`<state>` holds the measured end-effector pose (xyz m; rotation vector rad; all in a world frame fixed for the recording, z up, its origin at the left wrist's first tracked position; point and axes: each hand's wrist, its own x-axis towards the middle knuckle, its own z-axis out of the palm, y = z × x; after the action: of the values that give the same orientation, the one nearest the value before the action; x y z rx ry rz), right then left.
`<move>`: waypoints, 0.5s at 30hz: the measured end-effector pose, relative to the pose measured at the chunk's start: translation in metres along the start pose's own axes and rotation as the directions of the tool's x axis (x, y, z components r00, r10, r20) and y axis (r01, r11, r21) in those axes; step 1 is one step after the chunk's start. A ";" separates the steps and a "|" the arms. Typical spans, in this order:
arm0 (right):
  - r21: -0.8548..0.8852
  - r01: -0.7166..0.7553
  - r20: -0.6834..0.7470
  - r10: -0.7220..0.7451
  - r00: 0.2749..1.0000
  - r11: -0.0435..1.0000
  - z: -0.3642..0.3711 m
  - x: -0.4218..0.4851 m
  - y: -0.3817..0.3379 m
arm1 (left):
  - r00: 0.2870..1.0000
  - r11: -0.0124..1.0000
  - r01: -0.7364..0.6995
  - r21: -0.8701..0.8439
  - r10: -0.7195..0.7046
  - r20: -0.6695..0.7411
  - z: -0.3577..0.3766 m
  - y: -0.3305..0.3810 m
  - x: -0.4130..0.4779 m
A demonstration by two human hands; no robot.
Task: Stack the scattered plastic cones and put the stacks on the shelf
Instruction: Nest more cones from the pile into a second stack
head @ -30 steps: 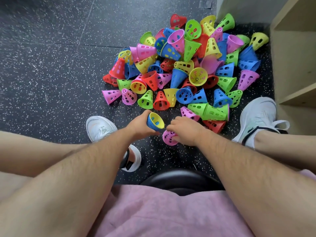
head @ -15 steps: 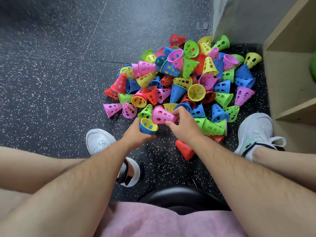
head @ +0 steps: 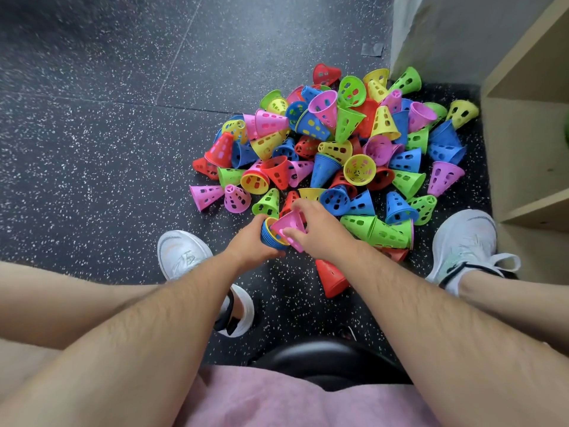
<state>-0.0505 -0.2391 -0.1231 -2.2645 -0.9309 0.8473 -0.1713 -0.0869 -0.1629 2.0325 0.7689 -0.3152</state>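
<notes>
A big heap of perforated plastic cones (head: 345, 143) in pink, blue, green, yellow and red lies on the dark speckled floor. My left hand (head: 246, 241) grips a short stack of blue cones (head: 271, 238) with a yellow one inside. My right hand (head: 317, 232) holds a pink cone (head: 289, 224), its narrow end pushed into the mouth of that stack. A wooden shelf (head: 529, 143) stands at the right edge.
A red cone (head: 332, 277) lies on the floor under my right forearm. A green stack (head: 378, 231) lies on its side right of my hands. My two white shoes (head: 462, 241) flank the heap. A black stool seat (head: 326, 362) is below me.
My right hand lifted a pink cone from the floor, carried it to the stack in my left hand and is now fitting it into the stack's mouth. The camera tilted up slightly.
</notes>
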 end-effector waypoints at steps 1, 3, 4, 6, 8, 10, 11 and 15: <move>0.004 -0.007 -0.010 0.007 1.000 1.000 0.000 0.000 0.002 | 1.000 1.000 0.003 0.010 -0.003 0.007 0.000 -0.001 0.000; 0.008 -0.021 -0.053 0.022 0.998 1.000 -0.001 0.000 0.005 | 1.000 1.000 0.011 0.008 -0.012 0.023 0.001 -0.003 -0.001; 0.001 -0.031 -0.081 0.031 0.996 1.000 -0.002 0.000 0.006 | 0.999 1.000 0.016 0.009 -0.016 0.028 0.001 -0.004 -0.001; -0.024 -0.052 -0.119 0.049 0.992 0.998 -0.005 0.000 0.010 | 0.999 1.000 0.023 0.004 -0.023 0.027 0.001 -0.005 -0.001; -0.043 -0.061 -0.136 0.055 0.989 0.997 -0.008 0.000 0.013 | 0.999 0.999 0.031 -0.010 -0.031 0.022 0.001 -0.005 -0.001; -0.053 -0.053 -0.155 0.044 0.987 0.997 -0.009 -0.001 0.013 | 0.999 0.999 0.032 -0.017 -0.032 0.018 0.001 -0.004 -0.001; -0.048 -0.045 -0.170 0.036 0.985 0.998 -0.009 -0.001 0.013 | 0.999 0.999 0.029 -0.016 -0.029 0.018 0.001 -0.004 -0.001; -0.087 -0.005 -0.144 -0.008 0.990 0.996 -0.009 -0.004 0.009 | 1.000 1.000 0.025 -0.012 -0.025 0.015 0.002 -0.004 -0.001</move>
<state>-0.0428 -0.2501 -0.1224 -2.3637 -0.9194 0.6434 -0.1745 -0.0878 -0.1663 2.0086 0.7855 -0.3394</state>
